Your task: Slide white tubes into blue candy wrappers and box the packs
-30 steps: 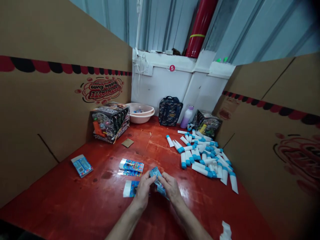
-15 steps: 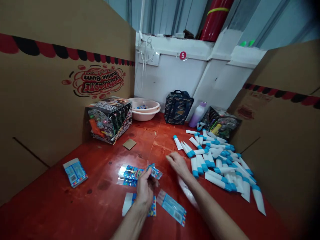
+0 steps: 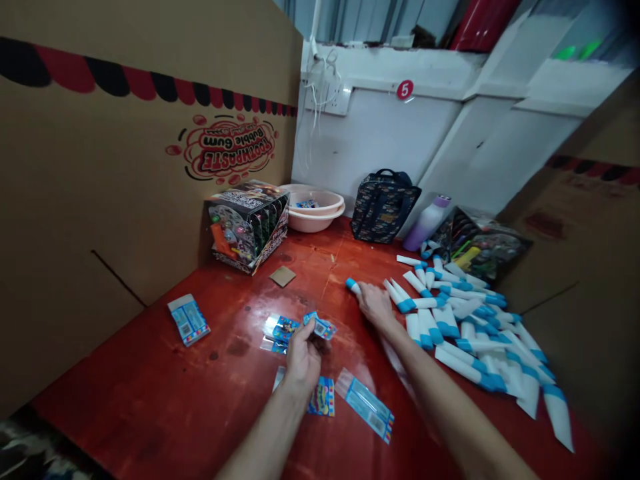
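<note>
My left hand [image 3: 303,360] is closed around a small printed blue plastic bag [image 3: 323,328], whose end sticks out past the thumb. The fingers of my right hand [image 3: 376,307] are closed on a white tube with a blue cap [image 3: 353,286]; the cap shows beyond the fingertips and the hand hides most of the body. More printed bags [image 3: 281,328] lie by my left hand, and another printed bag [image 3: 323,398] is partly covered by that wrist. Between my forearms lies a clear-ended blue bag [image 3: 369,405]. To the right spreads a heap of white tubes with blue caps [image 3: 465,320].
A stack of blue bags [image 3: 189,320] lies at left, near a brown square [image 3: 283,276]. Farther back stand a display box [image 3: 247,227], pink basins [image 3: 320,220], a dark bag [image 3: 385,207], a purple-white bottle [image 3: 427,223] and another display box [image 3: 480,243]. Cardboard walls [image 3: 125,167] flank the red table [image 3: 150,400].
My right hand has moved forward to the lone tube and closed on it. My left hand keeps its bag. The camera view has shifted, moving the scene rightward.
</note>
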`<action>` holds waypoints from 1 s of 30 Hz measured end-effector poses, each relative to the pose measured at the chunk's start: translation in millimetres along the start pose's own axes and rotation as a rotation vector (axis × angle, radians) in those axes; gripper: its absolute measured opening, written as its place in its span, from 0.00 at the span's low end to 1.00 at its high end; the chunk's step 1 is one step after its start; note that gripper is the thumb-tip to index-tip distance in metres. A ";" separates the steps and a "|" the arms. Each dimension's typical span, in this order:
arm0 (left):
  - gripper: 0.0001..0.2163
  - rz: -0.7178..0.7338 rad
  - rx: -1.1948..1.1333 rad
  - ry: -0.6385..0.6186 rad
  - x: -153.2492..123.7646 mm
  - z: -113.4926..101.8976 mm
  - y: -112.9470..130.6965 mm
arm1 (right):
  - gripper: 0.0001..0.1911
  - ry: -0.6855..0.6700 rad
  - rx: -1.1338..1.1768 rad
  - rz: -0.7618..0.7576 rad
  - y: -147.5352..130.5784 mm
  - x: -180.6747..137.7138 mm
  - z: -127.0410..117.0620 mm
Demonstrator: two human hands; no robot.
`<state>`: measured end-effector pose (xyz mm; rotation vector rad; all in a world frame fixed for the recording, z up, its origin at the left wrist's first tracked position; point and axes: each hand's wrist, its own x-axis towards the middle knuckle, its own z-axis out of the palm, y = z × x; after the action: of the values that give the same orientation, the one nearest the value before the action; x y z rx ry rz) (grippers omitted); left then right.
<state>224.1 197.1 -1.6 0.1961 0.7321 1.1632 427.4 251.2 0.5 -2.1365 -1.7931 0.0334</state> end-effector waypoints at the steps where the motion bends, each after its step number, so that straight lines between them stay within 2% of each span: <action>1: 0.12 0.007 -0.007 0.002 -2.0 1.2 1.2 | 0.13 -0.006 0.088 -0.020 -6.9 -17.2 -5.2; 4: 0.12 0.042 -0.009 -0.010 -12.9 4.7 2.7 | 0.18 0.043 0.539 -0.057 -26.8 -80.3 -30.7; 6: 0.13 0.063 -0.005 -0.018 -25.1 6.0 0.8 | 0.20 0.112 0.697 -0.053 -38.9 -126.0 -52.5; 9: 0.14 0.073 0.011 -0.038 -51.5 5.5 -5.4 | 0.20 0.161 0.682 -0.107 -54.7 -185.4 -81.7; 12: 0.15 0.077 0.018 -0.088 -85.1 3.1 -10.0 | 0.20 0.198 0.559 -0.245 -67.0 -226.8 -98.3; 15: 0.14 0.112 0.036 -0.105 -119.6 -0.4 -9.1 | 0.22 0.258 0.475 -0.316 -77.3 -255.3 -104.4; 20: 0.13 0.230 0.134 -0.135 -164.6 -11.3 -3.7 | 0.24 0.341 0.459 -0.333 -92.6 -293.9 -108.6; 30: 0.12 0.259 0.131 -0.138 -205.7 -32.3 -3.4 | 0.26 0.400 0.366 -0.354 -102.9 -337.4 -106.8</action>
<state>166.1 6.5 59.0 0.4878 0.6748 1.3327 288.2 -84.7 60.6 -1.4378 -1.7343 -0.1341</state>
